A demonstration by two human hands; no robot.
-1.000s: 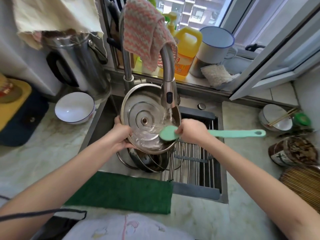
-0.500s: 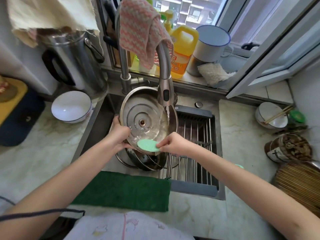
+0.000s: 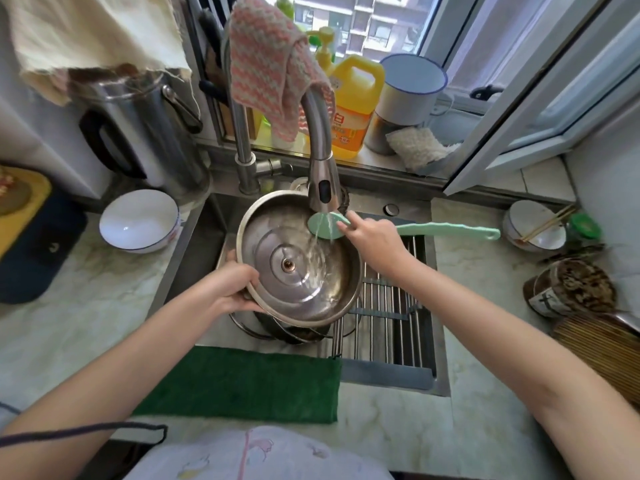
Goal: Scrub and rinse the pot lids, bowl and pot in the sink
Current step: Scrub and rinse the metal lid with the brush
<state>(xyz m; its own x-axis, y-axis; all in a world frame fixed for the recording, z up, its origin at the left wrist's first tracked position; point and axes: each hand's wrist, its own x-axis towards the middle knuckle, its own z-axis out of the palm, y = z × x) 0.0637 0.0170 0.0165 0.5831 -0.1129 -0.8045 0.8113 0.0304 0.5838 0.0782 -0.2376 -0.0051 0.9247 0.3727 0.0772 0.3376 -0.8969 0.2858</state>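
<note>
Steel pot lid (image 3: 298,268) was tilted over the sink (image 3: 197,254), inner side up w/ the centre knob screw showing. L hand (image 3: 232,287) gripped its near-left rim, thumb on the inside and fingers curled under. Water from the faucet (image 3: 320,161) ran onto the lid's right half and pooled toward the low near edge.

R hand (image 3: 372,239) was clamped round a mint-green brush (image 3: 446,231) close to its head, handle sticking out to the right past the wrist. The brush head sat at the lid's far-right rim, directly under the spout, stream hitting it. Hands were apart, lid btwn them.

Right under the lid, below L hand's knuckles, a pot (image 3: 298,332) sat in the sink, mostly hidden; couldn't tell what was in it. Below R forearm a rack of steel bars (image 3: 384,317) spanned the sink's right part.

Nearer than both hands, a green cloth (image 3: 242,382) lay over the sink's front edge. Left of L hand, a white bowl (image 3: 138,221) stood on the counter, and past it a steel kettle (image 3: 149,129) w/ black handle. Beyond the hands, a pink cloth (image 3: 270,74) hung over the faucet neck; behind it on the sill were a yellow bottle (image 3: 356,105) and an enamel mug (image 3: 408,95). Far right of R hand, a 2nd bowl w/ chopsticks (image 3: 535,225).
</note>
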